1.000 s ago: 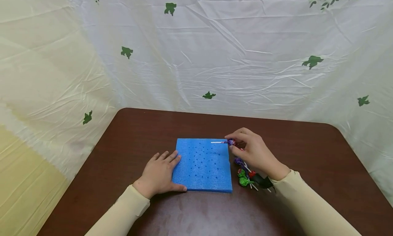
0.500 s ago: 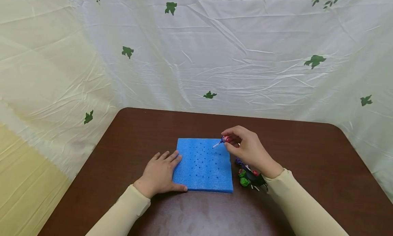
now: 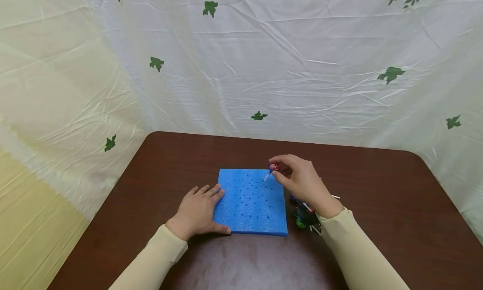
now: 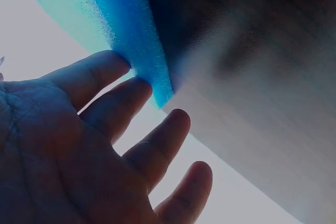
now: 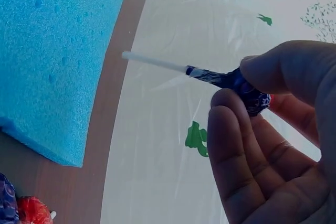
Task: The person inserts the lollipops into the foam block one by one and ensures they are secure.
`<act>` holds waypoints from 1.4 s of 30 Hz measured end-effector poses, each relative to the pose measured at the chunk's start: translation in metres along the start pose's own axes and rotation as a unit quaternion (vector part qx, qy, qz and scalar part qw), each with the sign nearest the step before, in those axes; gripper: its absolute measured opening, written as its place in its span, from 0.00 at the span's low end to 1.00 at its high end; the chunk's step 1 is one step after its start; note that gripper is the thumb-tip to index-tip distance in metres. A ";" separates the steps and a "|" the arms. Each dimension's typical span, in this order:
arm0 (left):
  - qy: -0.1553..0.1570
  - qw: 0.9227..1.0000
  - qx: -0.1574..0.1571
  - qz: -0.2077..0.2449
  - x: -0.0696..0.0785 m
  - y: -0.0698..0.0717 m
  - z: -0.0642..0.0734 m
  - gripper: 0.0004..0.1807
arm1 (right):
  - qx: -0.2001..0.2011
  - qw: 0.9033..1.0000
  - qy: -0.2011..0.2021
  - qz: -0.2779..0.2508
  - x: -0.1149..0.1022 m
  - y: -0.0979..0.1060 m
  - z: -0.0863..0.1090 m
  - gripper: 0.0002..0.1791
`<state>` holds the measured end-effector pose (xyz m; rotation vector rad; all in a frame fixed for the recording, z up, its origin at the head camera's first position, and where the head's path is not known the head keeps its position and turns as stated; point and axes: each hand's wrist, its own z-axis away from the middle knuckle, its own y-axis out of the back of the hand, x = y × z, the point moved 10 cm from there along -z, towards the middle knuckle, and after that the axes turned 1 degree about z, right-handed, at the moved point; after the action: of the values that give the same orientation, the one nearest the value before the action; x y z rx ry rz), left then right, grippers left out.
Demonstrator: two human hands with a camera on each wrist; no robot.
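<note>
A blue foam block point(image 3: 250, 202) dotted with small holes lies on the table. My left hand point(image 3: 201, 210) rests against its left edge, fingers spread straight; in the left wrist view the fingertips point(image 4: 118, 64) meet the foam's side. Over the block's far right corner, my right hand point(image 3: 302, 179) pinches a lollipop point(image 3: 273, 167) by its wrapped head between thumb and fingers. The lollipop point(image 5: 244, 87) has a purple and red wrapper, and its white stick point(image 5: 157, 62) points down toward the foam. In the right wrist view the stick's tip is apart from the block.
Several more lollipops point(image 3: 300, 223), with green, purple and red wrappers, lie right of the block, partly hidden under my right wrist. The brown table point(image 3: 181, 156) has its far edge against a white curtain point(image 3: 286, 84) with green leaf prints.
My right hand has shifted slightly left and turned the lollipop, so its stick has swung from level to pointing down. My left hand has stayed at the foam's edge.
</note>
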<state>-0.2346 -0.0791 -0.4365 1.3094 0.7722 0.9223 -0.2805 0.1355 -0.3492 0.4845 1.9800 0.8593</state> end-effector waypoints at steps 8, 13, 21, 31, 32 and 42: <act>0.007 1.000 -0.001 0.000 -0.001 0.000 -0.001 0.60 | 0.001 1.000 0.005 0.002 0.002 -0.004 0.000 0.19; 0.009 1.000 -0.004 0.009 -0.001 0.000 -0.001 0.60 | 0.002 1.000 -0.003 -0.001 0.007 -0.006 0.001 0.20; 0.014 1.000 0.002 0.005 -0.002 0.000 -0.003 0.61 | 0.011 1.000 0.010 -0.003 0.001 -0.009 -0.002 0.18; 0.014 1.000 0.012 0.014 -0.003 0.000 -0.004 0.61 | 0.008 1.000 -0.008 0.009 0.006 -0.020 -0.002 0.19; 0.014 1.000 0.011 0.014 -0.003 0.000 -0.004 0.61 | 0.007 1.000 -0.008 0.012 0.006 -0.021 -0.002 0.19; 0.015 1.000 0.013 0.015 -0.004 -0.001 -0.004 0.61 | 0.004 1.000 -0.004 0.013 0.009 -0.032 -0.001 0.20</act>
<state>-0.2393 -0.0808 -0.4380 1.3358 0.7907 0.9605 -0.2861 0.1186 -0.3774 0.5190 1.9751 0.8642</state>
